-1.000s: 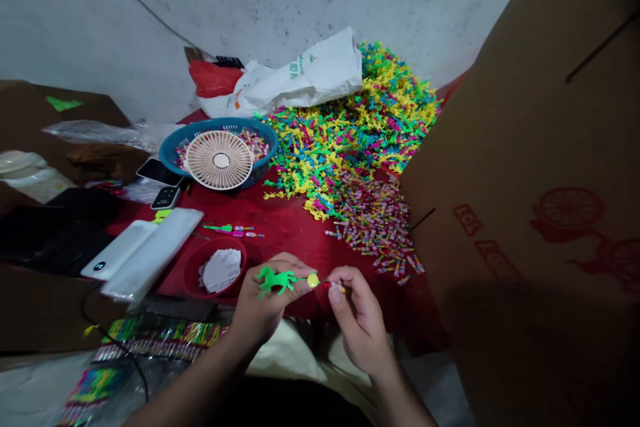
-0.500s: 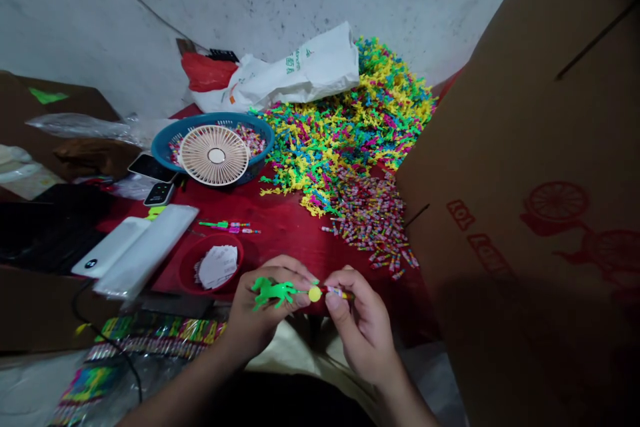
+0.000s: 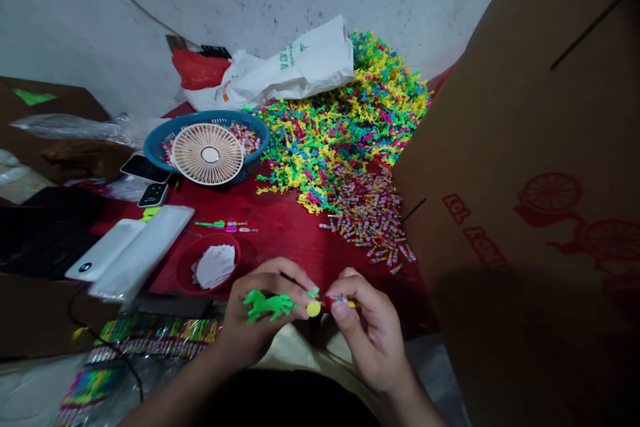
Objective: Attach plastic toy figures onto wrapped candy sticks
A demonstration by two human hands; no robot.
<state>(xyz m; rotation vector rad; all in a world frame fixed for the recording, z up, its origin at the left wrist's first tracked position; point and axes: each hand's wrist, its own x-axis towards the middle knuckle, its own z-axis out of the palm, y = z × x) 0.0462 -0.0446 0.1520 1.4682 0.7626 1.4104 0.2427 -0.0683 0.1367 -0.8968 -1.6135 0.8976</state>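
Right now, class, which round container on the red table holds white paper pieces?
The small red plastic bowl nearest the left hand; the blue plastic basket behind it carries a beige fan.

Green horse (image 3: 267, 305) — yellow disc (image 3: 313, 308) (red tablecloth (image 3: 280, 227)).

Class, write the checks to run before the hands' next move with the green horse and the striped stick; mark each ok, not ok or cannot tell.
1. The left hand grips the green horse: ok.
2. The right hand pinches the striped stick: ok.
3. The yellow disc sits between horse and stick: ok.
4. Stick seated fully in disc: cannot tell.
5. The pile of loose sticks lies clear of both hands on the red table: ok.
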